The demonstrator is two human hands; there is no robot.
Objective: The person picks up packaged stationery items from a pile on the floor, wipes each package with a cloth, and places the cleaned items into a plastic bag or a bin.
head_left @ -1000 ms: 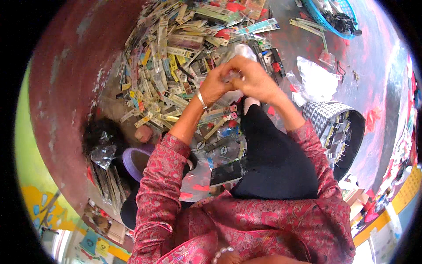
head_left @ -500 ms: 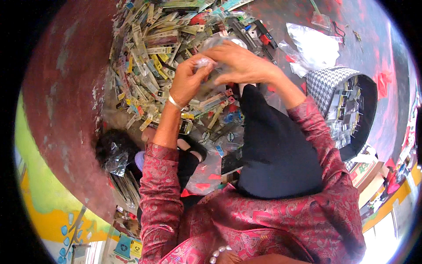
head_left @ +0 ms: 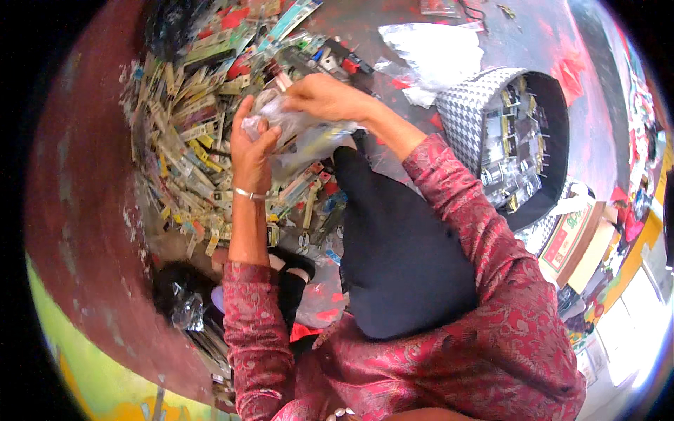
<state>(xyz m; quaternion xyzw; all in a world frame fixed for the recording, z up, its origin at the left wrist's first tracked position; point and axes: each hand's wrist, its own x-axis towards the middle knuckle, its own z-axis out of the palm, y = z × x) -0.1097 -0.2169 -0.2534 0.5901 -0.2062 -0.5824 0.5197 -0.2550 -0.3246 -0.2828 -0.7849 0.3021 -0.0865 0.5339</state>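
Observation:
A crumpled, see-through plastic bag (head_left: 298, 144) stretches between my two hands, above a heap of small packets. My left hand (head_left: 251, 147), with a bracelet at its wrist, grips a bunched part of it between thumb and fingers. From the right, my right hand (head_left: 326, 97) is closed on the bag's upper edge, its fingertips partly hidden by the plastic. Beneath lies the heap of long, narrow clear packets (head_left: 186, 165) with pale and yellow cards. Whether the bag holds anything cannot be made out.
To the right, a black-and-white houndstooth bin (head_left: 456, 126) lies tipped, holding clear packets. White plastic sheeting (head_left: 435, 56) is spread beyond my right hand. A cardboard box (head_left: 572, 242) stands at the far right. Dark red wall (head_left: 84, 175) curves along the left. My black-clad knee (head_left: 400, 252) is raised.
The bag now shows spread out below my hands, where it was mostly hidden. My hands are farther apart, and the left has turned more palm-up. The whole view has swung.

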